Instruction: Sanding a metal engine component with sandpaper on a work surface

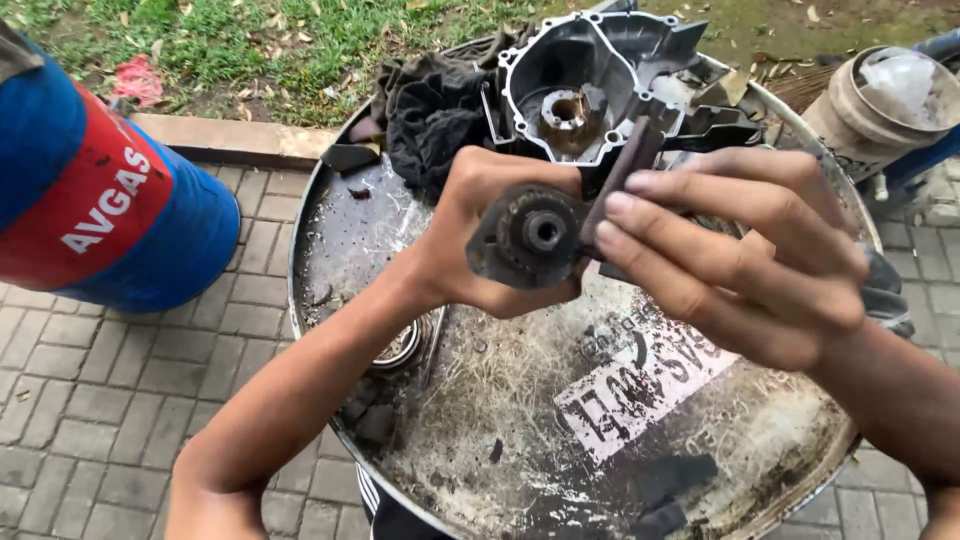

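My left hand (470, 230) grips a round, dirty metal hub part (528, 238) with a central bore, held up above the drum top. My right hand (730, 255) presses a dark strip of abrasive paper (620, 175) against the right edge of that part, fingers stretched flat over it. Behind both hands, at the far side of the drum top, lies a black engine cover casing (590, 80) with a rusty brown boss at its centre.
The work surface is the grimy lid of a steel drum (330, 270) with a white label. A black rag (430, 110) lies at its far left. A blue and red drum (90, 190) lies left on the paving. Grass behind; a tan canister (880, 100) at right.
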